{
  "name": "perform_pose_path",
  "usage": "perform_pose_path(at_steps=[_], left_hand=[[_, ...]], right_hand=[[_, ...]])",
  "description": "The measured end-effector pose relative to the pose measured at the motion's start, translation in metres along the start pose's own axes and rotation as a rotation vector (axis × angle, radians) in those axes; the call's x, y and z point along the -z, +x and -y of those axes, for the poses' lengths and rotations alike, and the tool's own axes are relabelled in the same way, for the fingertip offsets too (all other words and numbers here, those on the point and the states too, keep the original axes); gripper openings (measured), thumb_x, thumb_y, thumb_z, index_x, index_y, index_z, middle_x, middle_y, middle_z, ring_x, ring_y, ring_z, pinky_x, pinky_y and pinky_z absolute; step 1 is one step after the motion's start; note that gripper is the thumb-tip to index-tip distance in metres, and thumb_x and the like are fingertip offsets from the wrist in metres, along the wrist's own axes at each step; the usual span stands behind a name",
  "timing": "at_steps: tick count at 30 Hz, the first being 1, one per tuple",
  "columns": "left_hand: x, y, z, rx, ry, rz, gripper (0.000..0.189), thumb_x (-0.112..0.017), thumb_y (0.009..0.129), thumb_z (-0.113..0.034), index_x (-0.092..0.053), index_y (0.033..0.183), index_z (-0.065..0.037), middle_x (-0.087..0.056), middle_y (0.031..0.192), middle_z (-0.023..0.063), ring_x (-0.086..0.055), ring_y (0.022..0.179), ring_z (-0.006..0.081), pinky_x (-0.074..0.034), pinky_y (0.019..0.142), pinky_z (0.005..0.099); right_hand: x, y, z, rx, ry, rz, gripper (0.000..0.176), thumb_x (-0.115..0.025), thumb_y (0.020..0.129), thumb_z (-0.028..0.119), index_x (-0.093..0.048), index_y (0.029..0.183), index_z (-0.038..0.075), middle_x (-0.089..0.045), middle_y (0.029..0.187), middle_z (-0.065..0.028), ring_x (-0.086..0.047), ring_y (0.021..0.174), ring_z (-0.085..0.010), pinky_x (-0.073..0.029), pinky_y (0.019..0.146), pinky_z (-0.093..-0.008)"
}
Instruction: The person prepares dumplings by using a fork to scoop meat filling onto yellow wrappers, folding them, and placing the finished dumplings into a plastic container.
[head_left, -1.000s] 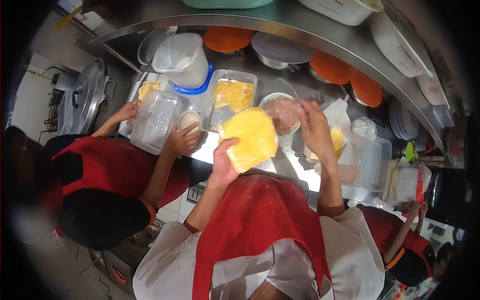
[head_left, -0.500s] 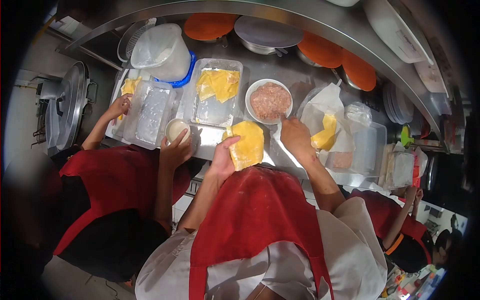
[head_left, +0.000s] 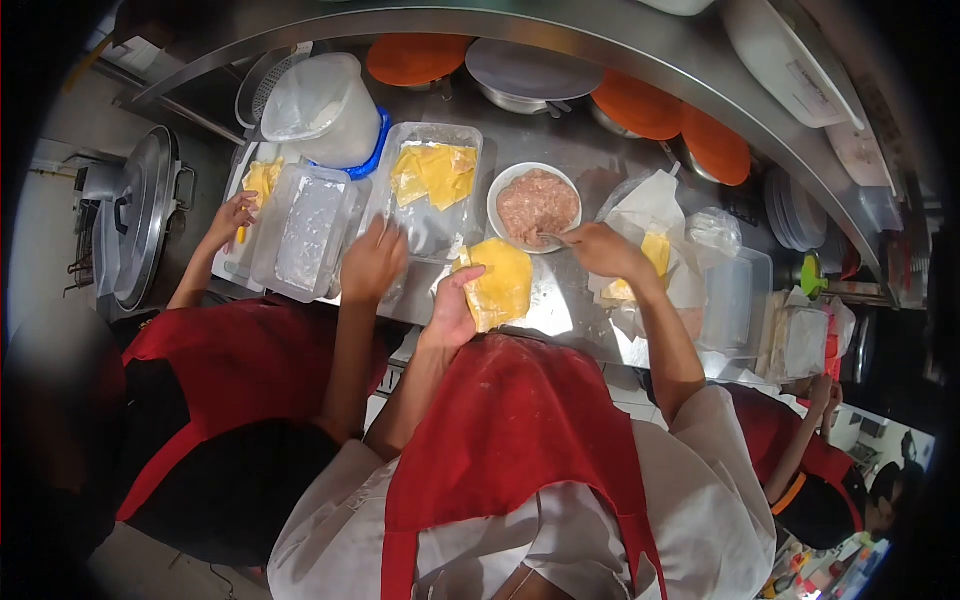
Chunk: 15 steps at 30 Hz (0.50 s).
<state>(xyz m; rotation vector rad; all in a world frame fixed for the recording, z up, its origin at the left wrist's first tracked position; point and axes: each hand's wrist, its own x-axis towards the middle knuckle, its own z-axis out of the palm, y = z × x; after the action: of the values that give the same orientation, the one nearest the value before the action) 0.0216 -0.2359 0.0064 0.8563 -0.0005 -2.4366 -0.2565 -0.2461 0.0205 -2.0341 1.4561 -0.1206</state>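
The left hand pinches a stack of yellow sheets, its thumb lying over the near-left edge and the other fingers mostly hidden beneath; the sheets are held up in front of the red apron, just on the near side of the meat bowl. The right hand has its fingers curled closed around a metal utensil, whose tip reaches into the near right side of a round white bowl; I cannot tell which kind of utensil it is. The bowl holds a wide mound of pink minced meat, nearly to the rim. Left of it stands a clear shallow tray with more yellow pieces overlapping in its far half and white specks on its bare floor. Further left, a clear tub is smeared with white inside, and behind it a cloudy white bucket stands beside a blue rim. A co-worker's hands are near that tub, one at either side. To the right, white paper carries another yellow piece, close to a crumpled plastic bag and a clear box. Orange lids line the back of the counter.
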Motion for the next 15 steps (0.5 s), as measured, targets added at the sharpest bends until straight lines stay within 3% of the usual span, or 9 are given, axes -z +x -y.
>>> perform_pose_path(at_steps=[1,4,7,10,11,14,15], left_hand=[[0.001,-0.003,-0.001,-0.016,0.007,-0.007,0.045,-0.047,0.090,-0.021,-0.046,0.129,0.002,-0.056,0.126,0.0201,-0.057,0.113,0.0344,-0.044,0.099,0.0484],[0.006,-0.014,-0.003,-0.064,-0.011,0.044,0.048,-0.048,0.089,-0.020,-0.044,0.131,0.003,-0.055,0.127,0.0209,-0.056,0.115,0.0356,-0.043,0.100,0.0492],[0.008,-0.023,-0.002,-0.100,-0.065,0.125,0.052,-0.048,0.086,-0.018,-0.042,0.133,0.003,-0.053,0.129,0.0214,-0.054,0.116,0.0370,-0.042,0.101,0.0502],[0.005,-0.022,-0.001,-0.112,-0.082,0.241,0.059,-0.051,0.081,-0.017,-0.040,0.135,0.004,-0.052,0.131,0.0219,-0.053,0.118,0.0380,-0.040,0.102,0.0508],[0.002,-0.022,0.000,-0.103,-0.085,0.291,0.060,-0.052,0.080,-0.018,-0.040,0.135,0.004,-0.052,0.131,0.0219,-0.053,0.118,0.0380,-0.040,0.102,0.0510],[-0.009,-0.023,0.002,-0.072,-0.102,0.404,0.062,-0.053,0.079,-0.018,-0.040,0.135,0.005,-0.051,0.132,0.0228,-0.053,0.119,0.0379,-0.040,0.103,0.0504],[-0.013,-0.024,0.002,-0.065,-0.107,0.417,0.062,-0.053,0.079,-0.018,-0.040,0.135,0.005,-0.051,0.132,0.0230,-0.053,0.119,0.0378,-0.040,0.103,0.0501]], right_hand=[[0.028,-0.010,0.020,-0.200,0.337,0.093,0.038,-0.046,0.080,0.008,-0.064,0.112,-0.001,-0.062,0.068,-0.0125,-0.062,0.059,-0.0251,-0.047,0.052,-0.0374],[0.045,-0.031,0.021,-0.374,0.889,0.106,0.042,-0.050,0.079,0.007,-0.061,0.118,-0.003,-0.055,0.063,-0.0048,-0.046,0.043,-0.0119,-0.034,0.037,-0.0274],[0.061,-0.055,0.046,-0.379,1.098,0.034,0.039,-0.052,0.085,0.011,-0.059,0.121,-0.002,-0.045,0.059,0.0014,-0.035,0.042,-0.0044,-0.022,0.035,-0.0203],[0.059,-0.077,0.069,-0.388,1.347,-0.097,0.042,-0.056,0.083,0.008,-0.056,0.122,-0.007,-0.050,0.064,-0.0001,-0.035,0.041,-0.0041,-0.023,0.036,-0.0203],[0.053,-0.084,0.070,-0.379,1.396,-0.088,0.040,-0.058,0.088,0.013,-0.056,0.126,-0.002,-0.047,0.062,0.0007,-0.034,0.043,-0.0034,-0.023,0.036,-0.0190],[0.034,-0.090,0.086,-0.278,1.370,-0.254,0.041,-0.059,0.089,0.012,-0.055,0.128,0.001,-0.050,0.067,0.0010,-0.035,0.046,-0.0025,-0.024,0.038,-0.0186],[0.032,-0.092,0.090,-0.282,1.365,-0.280,0.040,-0.055,0.092,0.009,-0.053,0.132,0.002,-0.050,0.071,0.0031,-0.039,0.053,-0.0027,-0.031,0.045,-0.0182]])
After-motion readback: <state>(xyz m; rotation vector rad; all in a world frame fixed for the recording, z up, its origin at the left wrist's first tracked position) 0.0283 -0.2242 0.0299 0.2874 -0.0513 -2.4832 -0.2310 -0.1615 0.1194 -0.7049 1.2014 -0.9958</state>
